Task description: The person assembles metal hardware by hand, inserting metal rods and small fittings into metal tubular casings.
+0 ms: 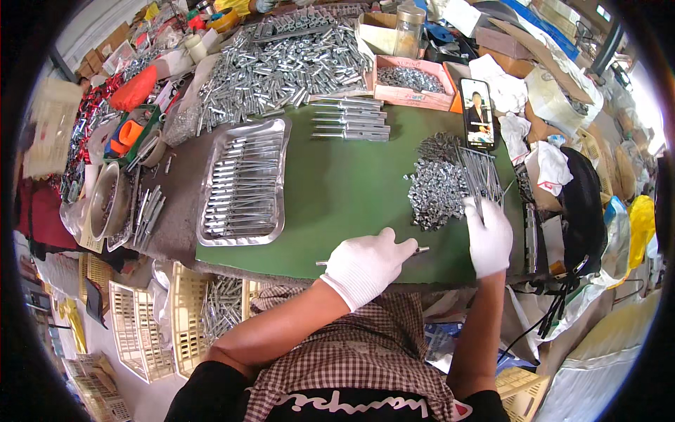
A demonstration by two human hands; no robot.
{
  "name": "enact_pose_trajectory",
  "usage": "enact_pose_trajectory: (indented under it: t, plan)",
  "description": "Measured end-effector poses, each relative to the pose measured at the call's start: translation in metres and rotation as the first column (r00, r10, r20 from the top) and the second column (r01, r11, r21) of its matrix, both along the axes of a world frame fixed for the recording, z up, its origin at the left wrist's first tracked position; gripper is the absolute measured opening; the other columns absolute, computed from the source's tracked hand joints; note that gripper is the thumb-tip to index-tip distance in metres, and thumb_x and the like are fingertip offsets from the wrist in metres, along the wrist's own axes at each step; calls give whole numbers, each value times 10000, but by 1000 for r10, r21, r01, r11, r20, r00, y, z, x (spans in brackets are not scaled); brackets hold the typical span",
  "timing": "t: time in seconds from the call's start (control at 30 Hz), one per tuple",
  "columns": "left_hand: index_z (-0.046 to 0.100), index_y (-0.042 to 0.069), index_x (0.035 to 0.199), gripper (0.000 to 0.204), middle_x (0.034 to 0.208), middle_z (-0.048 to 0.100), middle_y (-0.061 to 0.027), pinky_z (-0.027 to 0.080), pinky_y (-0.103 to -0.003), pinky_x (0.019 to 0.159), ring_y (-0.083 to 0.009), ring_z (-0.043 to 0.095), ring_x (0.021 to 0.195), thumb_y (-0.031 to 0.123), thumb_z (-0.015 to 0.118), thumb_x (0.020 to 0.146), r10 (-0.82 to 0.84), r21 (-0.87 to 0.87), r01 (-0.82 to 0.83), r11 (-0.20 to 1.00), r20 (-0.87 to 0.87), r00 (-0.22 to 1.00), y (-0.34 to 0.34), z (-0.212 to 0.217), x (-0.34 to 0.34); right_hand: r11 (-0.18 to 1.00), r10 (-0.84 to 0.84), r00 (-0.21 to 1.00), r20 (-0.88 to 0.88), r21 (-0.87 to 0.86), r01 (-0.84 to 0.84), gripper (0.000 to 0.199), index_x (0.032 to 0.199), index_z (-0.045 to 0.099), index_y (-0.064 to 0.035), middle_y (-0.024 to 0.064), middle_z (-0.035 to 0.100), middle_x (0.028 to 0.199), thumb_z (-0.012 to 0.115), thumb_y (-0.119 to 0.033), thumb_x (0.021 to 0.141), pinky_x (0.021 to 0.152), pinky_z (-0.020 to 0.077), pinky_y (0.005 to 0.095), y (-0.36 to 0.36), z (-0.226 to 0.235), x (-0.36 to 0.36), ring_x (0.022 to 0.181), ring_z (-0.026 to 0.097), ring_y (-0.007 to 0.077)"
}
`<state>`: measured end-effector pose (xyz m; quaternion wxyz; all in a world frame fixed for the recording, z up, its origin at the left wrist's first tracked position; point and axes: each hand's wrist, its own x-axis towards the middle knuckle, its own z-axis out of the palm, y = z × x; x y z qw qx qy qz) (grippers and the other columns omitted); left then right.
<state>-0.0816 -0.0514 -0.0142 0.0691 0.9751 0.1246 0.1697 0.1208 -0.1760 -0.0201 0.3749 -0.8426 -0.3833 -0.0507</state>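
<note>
1. So the bit in hand is a slim, straight, silver metal rod, lying crosswise under the white-gloved left hand near the front edge of the flat green work mat. Both ends poke out past the glove.
2. Left fingers are curled over it, thumb side toward the right. Right hand, also white-gloved, has its fingertips bunched at the lower ends of the thin, straight, grey metal pins; can't tell if it's actually pinching one.
3. My guess on handling: light, stiff, not fragile, kinda slick and keen to roll. I'd grab it mid-length, thumb against fingers, leaving both tips free.
4. Counts: one rod in the left hand, one shiny rectangular metal tray, one black phone, one open pinkish cardboard box.
5. Silver rods laid side by side on the mat: about five. Ones in the tray: a dozen-plus, overlapping.
6. Pins, plus the small silver metal nut-like pieces beside them: too jumbled to count, sorry.
</note>
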Motion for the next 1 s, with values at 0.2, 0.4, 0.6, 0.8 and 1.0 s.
enact_pose_trajectory:
  t: [0.2,0.4,0.6,0.8,1.0]
  plan:
    - [627,205,928,117,680,472,-59,461,-351,416,-200,548,461,166,618,818,-13,3,13,1000,-2,1000,2,-1,0,978,138,976,168,-178,-108,172,949,671,-85,144,645,935,603,-236,899,776,487,433,62,10,41,875,620,353]
    - [624,205,948,129,688,480,-63,474,-363,437,-214,557,477,181,619,822,-22,-32,21,999,-14,1000,2,2,-1,881,249,954,166,-447,-153,159,946,633,-103,137,611,1015,621,-226,846,790,493,453,79,24,45,937,611,346]
    - [625,202,973,141,698,487,-68,485,-373,455,-224,577,501,187,615,834,-21,-51,19,998,-38,999,2,3,-2,903,209,957,199,-415,-111,162,976,636,-93,142,649,945,630,-184,842,794,499,452,59,25,29,886,628,361]
    - [628,203,1012,183,711,503,-68,501,-374,482,-225,595,534,203,626,830,-11,-67,8,998,-47,999,1,4,-1,958,284,945,-160,82,-274,156,978,705,-48,114,696,905,673,-58,825,705,518,305,6,19,-31,766,667,201]
    - [616,201,1020,205,721,514,-65,507,-372,492,-228,606,551,206,637,816,6,-90,-9,996,-35,999,-4,5,0,972,237,970,-53,11,-237,118,839,692,-79,91,675,858,747,-95,736,651,517,336,-9,4,-76,740,655,268]
